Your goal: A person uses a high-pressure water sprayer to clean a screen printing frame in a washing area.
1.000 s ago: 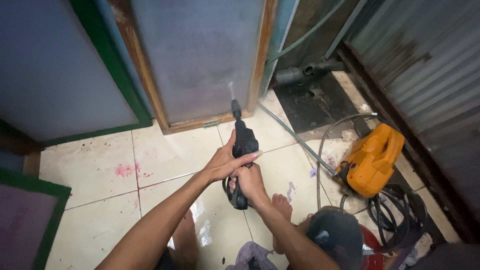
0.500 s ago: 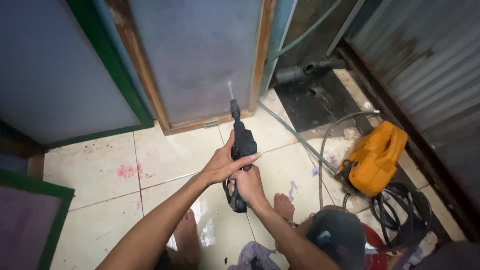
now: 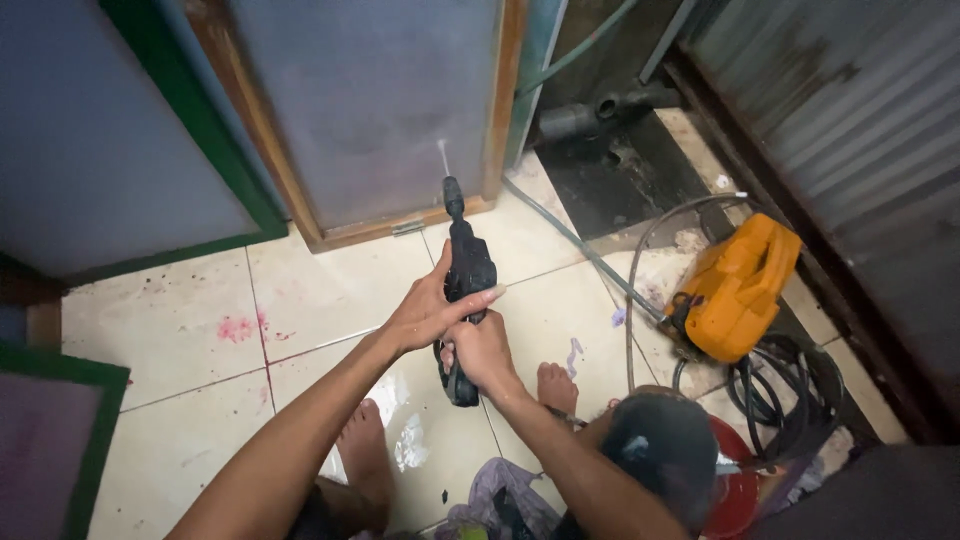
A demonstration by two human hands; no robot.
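Head view, both hands (image 3: 455, 325) gripping black spray gun (image 3: 465, 280), orange washer (image 3: 735, 290) beside hoses (image 3: 780, 385).

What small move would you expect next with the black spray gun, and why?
Probably a slight sweep of the nozzle sideways along the grey door panel. Both the left hand and the right hand grip the black spray gun, and its thin jet strikes only one spot low on the panel, near the wooden frame.

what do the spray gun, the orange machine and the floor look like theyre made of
Spray gun: looks like matte black moulded plastic. Orange machine: seemingly glossy plastic casing, with highlights on its rounded edges. Floor: glazed cream tiles, shiny, grout lines visible, stained pink.
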